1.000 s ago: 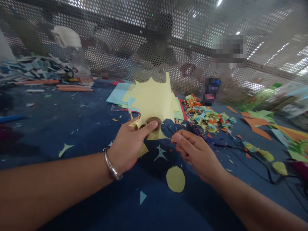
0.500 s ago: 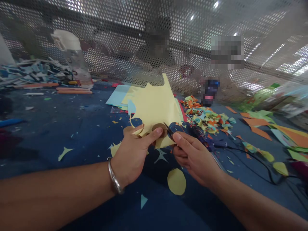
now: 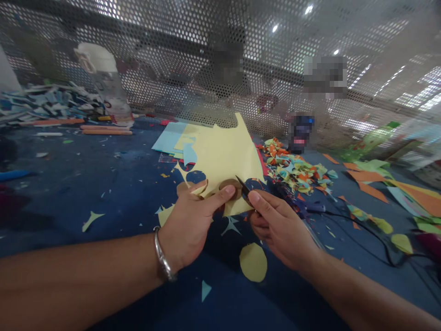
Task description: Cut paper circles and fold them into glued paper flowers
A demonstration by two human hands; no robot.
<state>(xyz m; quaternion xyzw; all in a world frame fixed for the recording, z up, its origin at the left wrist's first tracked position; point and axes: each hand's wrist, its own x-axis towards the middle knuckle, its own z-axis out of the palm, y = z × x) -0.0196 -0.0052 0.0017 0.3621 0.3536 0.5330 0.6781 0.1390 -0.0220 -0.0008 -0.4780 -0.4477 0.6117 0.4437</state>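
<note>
My left hand [image 3: 188, 225], a silver bangle on its wrist, grips a yellow paper sheet [image 3: 223, 151] with curved pieces cut from its edges. Its thumb presses a small brown disc [image 3: 237, 189] onto the paper. Closed around dark scissors [image 3: 244, 189], my right hand [image 3: 279, 225] keeps the blades at the disc's right edge; the handles are mostly hidden by the fingers. A cut yellow paper circle [image 3: 253, 263] lies below on the blue table, with a pale blue scrap [image 3: 206, 290] nearby.
Blue and yellow sheets [image 3: 168, 137] lie behind the held paper. Colourful scraps [image 3: 292, 168] are heaped at right, near a corded tool [image 3: 315, 208]. A bottle [image 3: 115, 99] stands back left beside shredded strips [image 3: 51, 105]. Perforated metal [image 3: 165, 59] borders the back; people show beyond it.
The yellow sheet has tilted down and shifted slightly right, and its lower left edge strip has changed shape. Both hands keep nearly the same place and hold.
</note>
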